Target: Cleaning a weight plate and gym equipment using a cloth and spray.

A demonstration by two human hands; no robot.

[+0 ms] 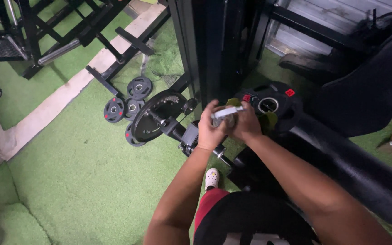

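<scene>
Both my hands are wrapped around a short metal bar [227, 112] in front of me. My left hand [211, 129] grips it from the left and below. My right hand [243, 122] closes over it from the right, with a yellow-green cloth [268, 121] showing under the fingers. Just behind my hands a black weight plate [275, 100] with red tags sits on a machine's sleeve. Another black plate [153, 115] is loaded on a peg to the left of my left hand.
Several small black plates [128, 102] lie on the green turf [78, 172]. A black machine frame [209, 45] rises ahead, a padded black arm [350, 168] runs right, and a rack [32, 31] stands far left. My white shoe [212, 178] is below.
</scene>
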